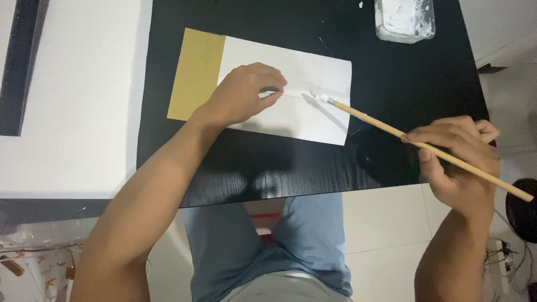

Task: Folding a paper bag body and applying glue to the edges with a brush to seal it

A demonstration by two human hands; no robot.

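A white paper sheet (313, 72) lies on a black table (335, 162), partly covering a tan card (196, 72) at its left. My left hand (246, 92) rests on the sheet, its fingertips pinching or pressing something thin and pale on the paper. My right hand (458, 159) grips a long wooden brush (391, 130) near its far end. The brush's white-coated tip (321, 99) touches the sheet just right of my left fingers.
A clear plastic tub of white paste (404, 19) stands at the table's back right. A white surface (72, 100) adjoins the table on the left. The table's front edge is close to my lap. Pale floor tiles and cables lie at the right.
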